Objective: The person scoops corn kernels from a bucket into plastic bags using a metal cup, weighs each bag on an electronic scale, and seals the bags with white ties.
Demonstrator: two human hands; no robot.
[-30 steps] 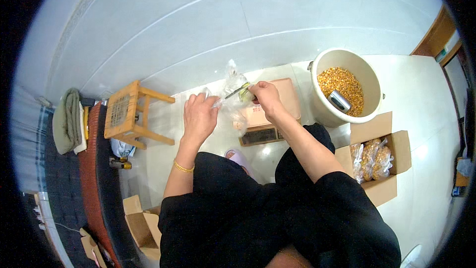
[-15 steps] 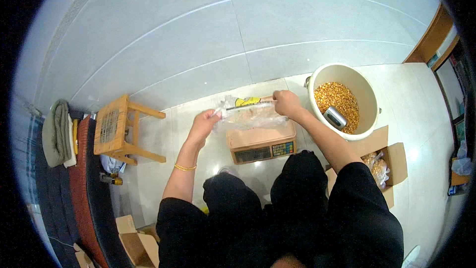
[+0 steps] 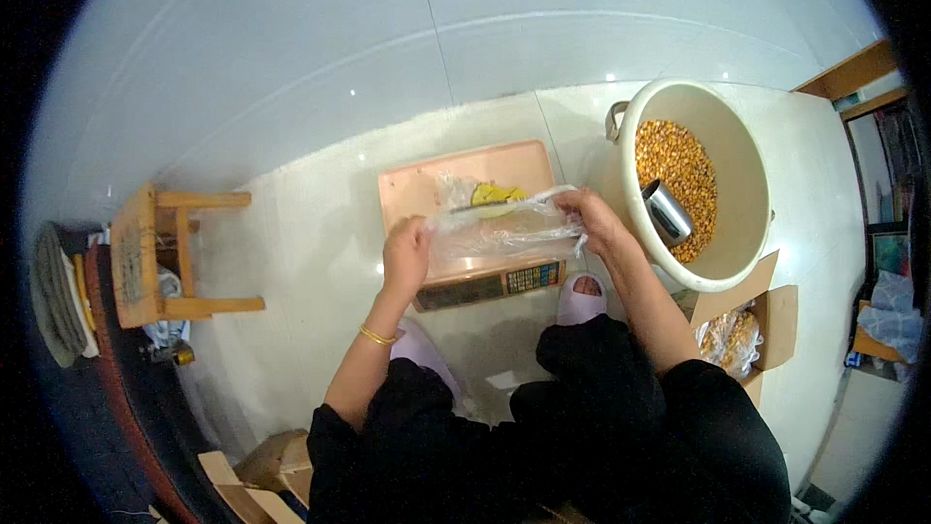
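A clear plastic bag with a yellow print is stretched between my two hands. My left hand pinches its left end, and my right hand grips the opposite top corner. Beneath the bag stands a digital scale with an orange-pink tray; its keypad faces me. To the right, a large cream bucket holds yellow corn kernels. A metal scoop lies in the kernels against the bucket's near wall.
An open cardboard box with filled clear bags stands beside the bucket. A wooden stool is at the left, near a dark bench with a folded green cloth. Another cardboard box sits lower left. A tiled wall rises behind.
My view has shifted, so more of the scale's tray and my pink slippers show. The bag has come lower and nearer to me, stretched wider, with both hands still holding it.
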